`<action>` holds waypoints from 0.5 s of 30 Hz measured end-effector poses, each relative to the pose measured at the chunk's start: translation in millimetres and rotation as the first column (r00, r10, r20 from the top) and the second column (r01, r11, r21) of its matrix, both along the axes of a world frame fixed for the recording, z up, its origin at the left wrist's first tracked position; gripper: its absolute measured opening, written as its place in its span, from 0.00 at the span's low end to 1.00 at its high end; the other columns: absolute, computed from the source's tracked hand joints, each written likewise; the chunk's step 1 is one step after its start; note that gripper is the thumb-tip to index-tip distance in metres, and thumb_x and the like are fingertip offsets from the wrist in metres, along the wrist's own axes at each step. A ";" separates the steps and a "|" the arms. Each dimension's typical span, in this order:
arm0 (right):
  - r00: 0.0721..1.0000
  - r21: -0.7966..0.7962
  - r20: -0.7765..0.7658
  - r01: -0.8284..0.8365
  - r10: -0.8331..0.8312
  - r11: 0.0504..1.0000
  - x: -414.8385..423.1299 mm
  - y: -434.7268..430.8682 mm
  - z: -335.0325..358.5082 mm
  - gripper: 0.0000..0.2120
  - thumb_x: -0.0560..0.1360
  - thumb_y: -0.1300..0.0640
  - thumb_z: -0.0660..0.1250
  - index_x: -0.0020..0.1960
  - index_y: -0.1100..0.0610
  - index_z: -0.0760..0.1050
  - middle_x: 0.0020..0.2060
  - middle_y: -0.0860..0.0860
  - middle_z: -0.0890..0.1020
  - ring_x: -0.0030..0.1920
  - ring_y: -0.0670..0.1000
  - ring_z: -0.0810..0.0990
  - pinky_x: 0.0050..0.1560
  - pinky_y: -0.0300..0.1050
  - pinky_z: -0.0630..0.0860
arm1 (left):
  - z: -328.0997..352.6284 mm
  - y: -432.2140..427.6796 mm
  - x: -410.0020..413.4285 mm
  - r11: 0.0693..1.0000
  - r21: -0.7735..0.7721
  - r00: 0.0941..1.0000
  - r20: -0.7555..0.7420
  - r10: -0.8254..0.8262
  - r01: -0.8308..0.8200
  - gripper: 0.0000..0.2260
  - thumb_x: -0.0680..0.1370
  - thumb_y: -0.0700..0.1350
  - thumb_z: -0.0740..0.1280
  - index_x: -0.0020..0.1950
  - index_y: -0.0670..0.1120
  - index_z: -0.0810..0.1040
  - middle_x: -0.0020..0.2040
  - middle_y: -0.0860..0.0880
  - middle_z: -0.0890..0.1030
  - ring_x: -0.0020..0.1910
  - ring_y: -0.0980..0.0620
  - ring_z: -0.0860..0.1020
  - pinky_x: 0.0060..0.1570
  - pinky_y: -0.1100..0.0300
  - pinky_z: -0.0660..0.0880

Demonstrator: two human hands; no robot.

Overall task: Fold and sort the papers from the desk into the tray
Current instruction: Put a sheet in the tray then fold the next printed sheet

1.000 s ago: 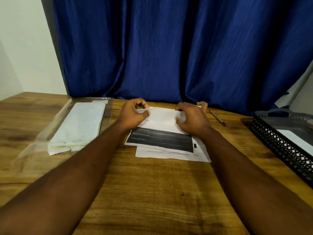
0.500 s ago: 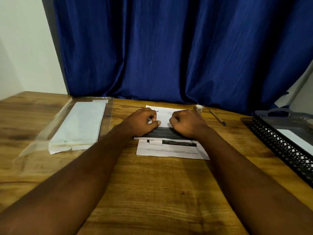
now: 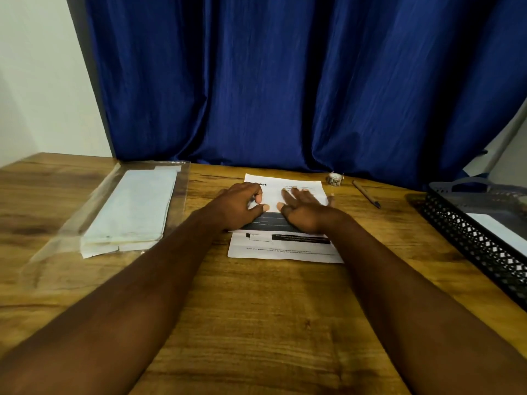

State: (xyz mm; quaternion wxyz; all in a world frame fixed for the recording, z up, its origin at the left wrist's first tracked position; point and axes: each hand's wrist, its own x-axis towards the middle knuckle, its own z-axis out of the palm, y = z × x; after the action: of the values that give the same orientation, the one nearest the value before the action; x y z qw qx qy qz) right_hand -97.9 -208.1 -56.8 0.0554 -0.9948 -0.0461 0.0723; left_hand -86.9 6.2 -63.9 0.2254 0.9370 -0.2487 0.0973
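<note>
While both hands lie on it, the paper (image 3: 288, 246) sits flat at the middle of the wooden surface (image 3: 256, 323). Its near flap is folded up, so the print there reads upside down. The left hand (image 3: 239, 206) covers the sheet's left part, its fingers (image 3: 258, 196) curled, with thumb and forefinger tips close together and pressing on the white area. The right hand (image 3: 306, 209) lies just beside it, its fingers (image 3: 288, 195) spread flat and somewhat blurred, reaching toward the sheet's far right corner. A dark printed band shows under both palms. The black mesh tray (image 3: 467, 240) stands well apart at the right, with a white sheet (image 3: 496, 228) inside. A sleeved stack (image 3: 131, 212) lies to the left.
</note>
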 end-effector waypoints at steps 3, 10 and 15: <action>0.994 0.009 0.007 0.110 -0.110 0.994 2.8 -31.6 0.8 0.33 0.84 0.31 0.39 0.86 0.39 0.40 0.86 0.47 0.40 0.85 0.54 0.38 0.77 0.74 0.31 | -1.7 -0.3 1.7 1.000 -0.021 1.000 -0.015 0.015 -0.016 0.09 0.82 0.58 0.66 0.55 0.54 0.74 0.59 0.54 0.77 0.60 0.51 0.72 0.64 0.46 0.71; 0.988 0.024 0.098 0.120 -0.122 0.992 5.6 -43.5 -8.2 0.35 0.84 0.30 0.40 0.87 0.42 0.45 0.87 0.49 0.46 0.86 0.54 0.42 0.77 0.72 0.33 | -8.4 0.9 12.0 0.990 0.103 0.994 -0.025 0.104 -0.101 0.30 0.81 0.66 0.61 0.80 0.56 0.61 0.80 0.49 0.65 0.78 0.46 0.63 0.75 0.42 0.59; 0.948 0.061 0.317 0.012 -0.031 0.998 4.5 -42.2 -8.0 0.37 0.82 0.29 0.49 0.86 0.45 0.52 0.85 0.51 0.56 0.85 0.56 0.50 0.79 0.71 0.40 | -6.4 1.5 10.6 0.996 0.005 0.995 0.055 0.087 -0.087 0.33 0.78 0.65 0.68 0.79 0.57 0.62 0.78 0.50 0.65 0.76 0.47 0.64 0.73 0.44 0.64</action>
State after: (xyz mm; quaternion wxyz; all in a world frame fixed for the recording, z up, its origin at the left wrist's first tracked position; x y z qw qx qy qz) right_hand -93.4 -250.3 -64.8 0.0772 -0.9918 -0.0458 -0.0907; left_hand -76.3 7.7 -70.3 0.2105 0.9447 -0.2141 0.1319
